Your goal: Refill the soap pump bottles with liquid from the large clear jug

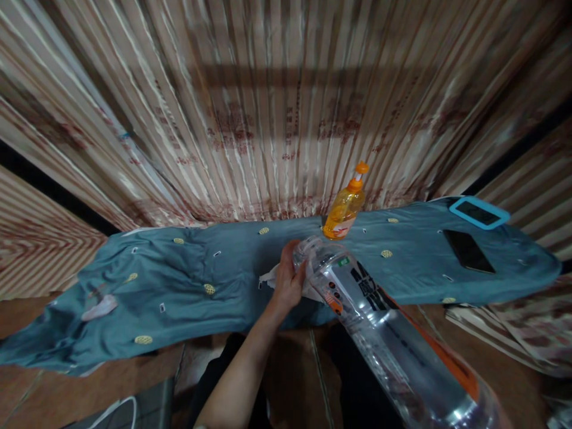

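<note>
A large clear plastic bottle [379, 316] with a silver, black and orange label hangs tilted in front of me, its neck end up and to the left. My left hand [289, 279] is closed round clear plastic at the neck end; whether a separate clear piece sits there, I cannot tell. White crumpled material [270, 276], perhaps cloth or tissue, lies beneath that hand. At the bottle's base, by the lower right edge, a blurred pinkish patch may be my right hand, its fingers hidden. Just beyond the neck stands an orange pump bottle [344, 211] with yellow-orange liquid.
A long board with a blue-green patterned cloth [232, 244] runs across in front of me. On its right lie a dark phone [469, 251] and a blue-framed device [454, 206]. A small pale item [100, 307] is at the left. Striped curtains [268, 119] rise behind.
</note>
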The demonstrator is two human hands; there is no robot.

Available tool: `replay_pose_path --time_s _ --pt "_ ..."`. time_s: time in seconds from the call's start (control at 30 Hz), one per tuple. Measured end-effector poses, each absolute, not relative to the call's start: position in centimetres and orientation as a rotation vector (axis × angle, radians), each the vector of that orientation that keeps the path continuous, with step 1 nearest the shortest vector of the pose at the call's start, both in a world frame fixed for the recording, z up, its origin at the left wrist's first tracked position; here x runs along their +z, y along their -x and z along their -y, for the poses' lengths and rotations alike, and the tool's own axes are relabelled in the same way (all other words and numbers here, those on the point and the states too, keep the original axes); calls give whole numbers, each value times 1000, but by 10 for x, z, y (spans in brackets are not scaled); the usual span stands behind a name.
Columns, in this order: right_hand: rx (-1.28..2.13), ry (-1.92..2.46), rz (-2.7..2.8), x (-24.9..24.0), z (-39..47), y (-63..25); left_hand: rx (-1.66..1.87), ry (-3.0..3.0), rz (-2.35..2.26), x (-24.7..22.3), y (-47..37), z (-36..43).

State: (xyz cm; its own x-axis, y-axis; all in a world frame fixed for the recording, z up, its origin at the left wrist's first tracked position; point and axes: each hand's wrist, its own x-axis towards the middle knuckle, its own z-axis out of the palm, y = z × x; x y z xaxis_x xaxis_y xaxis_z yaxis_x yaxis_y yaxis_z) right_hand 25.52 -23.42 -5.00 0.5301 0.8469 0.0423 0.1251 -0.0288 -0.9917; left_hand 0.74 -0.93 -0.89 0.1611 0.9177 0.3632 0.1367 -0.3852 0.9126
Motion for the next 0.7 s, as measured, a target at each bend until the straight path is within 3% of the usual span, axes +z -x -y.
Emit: replay_pose_path --time_s 0.4,0.7 --pt "705 1612 784 -50 224 -281 1319 -1664 -1034 -15 -10 9" --pt "613 1554 873 17 232 -241 1317 -1656 -997 -12 -10 11"
